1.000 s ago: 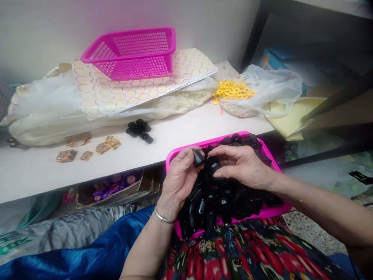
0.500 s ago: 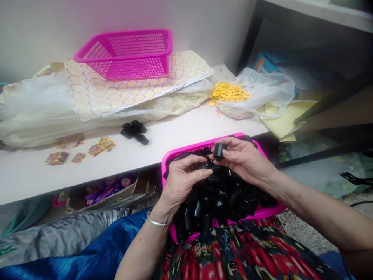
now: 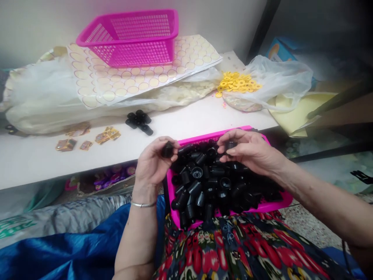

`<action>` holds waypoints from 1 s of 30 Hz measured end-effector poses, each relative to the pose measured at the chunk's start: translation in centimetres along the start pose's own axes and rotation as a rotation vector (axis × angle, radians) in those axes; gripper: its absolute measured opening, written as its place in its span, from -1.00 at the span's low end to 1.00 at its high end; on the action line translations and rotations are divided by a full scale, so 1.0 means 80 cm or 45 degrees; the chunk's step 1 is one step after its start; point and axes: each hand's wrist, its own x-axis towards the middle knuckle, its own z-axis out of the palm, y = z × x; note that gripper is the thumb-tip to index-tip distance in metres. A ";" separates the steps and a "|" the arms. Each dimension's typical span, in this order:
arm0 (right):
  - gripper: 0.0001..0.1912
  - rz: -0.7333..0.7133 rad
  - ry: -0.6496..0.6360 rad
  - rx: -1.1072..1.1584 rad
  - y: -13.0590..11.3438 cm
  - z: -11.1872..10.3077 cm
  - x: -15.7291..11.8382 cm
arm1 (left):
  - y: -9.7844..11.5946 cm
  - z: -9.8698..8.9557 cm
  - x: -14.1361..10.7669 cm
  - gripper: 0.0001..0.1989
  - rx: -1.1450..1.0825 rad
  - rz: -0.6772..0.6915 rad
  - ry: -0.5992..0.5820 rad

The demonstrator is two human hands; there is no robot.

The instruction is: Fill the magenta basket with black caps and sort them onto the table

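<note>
From the head camera, the left hand (image 3: 153, 159) has its fingers curled around a small black piece (image 3: 167, 150). It is held up just beside the left end of a pink basket (image 3: 284, 201). The right hand (image 3: 250, 151) is over the back of the basket, and its thumb and fingers pinch a second black piece (image 3: 231, 146). The two hands are apart.

The basket is full of loose black parts (image 3: 201, 190), lying every which way. It is right up by the flowery cloth (image 3: 210, 249) the person wears and near the edge of the white surface (image 3: 180, 124). On the surface sits a little bunch of black pieces (image 3: 139, 121). Farther off is a pile of yellow rings (image 3: 239, 82).

The left piece could slip, because it looks smooth and is held by the finger ends. If it falls, it might miss the basket and drop in the gap by the surface. The basket might tip if an arm bumps it, and parts would spill.

Some things are hard to see. Fingers hide much of both held pieces, so I can't tell their whole shape. The right arm covers part of the basket, and the dark parts blend together. What is under the basket is hidden, and the right elbow is in shadow.
</note>
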 end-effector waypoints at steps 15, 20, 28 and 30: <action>-0.73 -0.448 -0.919 -2.282 0.023 0.060 0.041 | -0.032 -0.011 -0.023 -0.83 0.508 -0.023 -0.027; -0.77 -0.433 -0.878 -2.113 0.032 0.058 0.047 | -0.033 -0.017 -0.031 -0.80 0.534 0.005 -0.099; -0.75 -0.102 -0.378 -1.163 0.022 0.053 0.034 | -0.043 -0.011 -0.034 -0.77 0.505 0.265 -0.143; -0.74 -0.122 -0.309 -0.997 0.022 0.051 0.028 | -0.047 -0.006 -0.035 -0.75 0.414 0.286 -0.121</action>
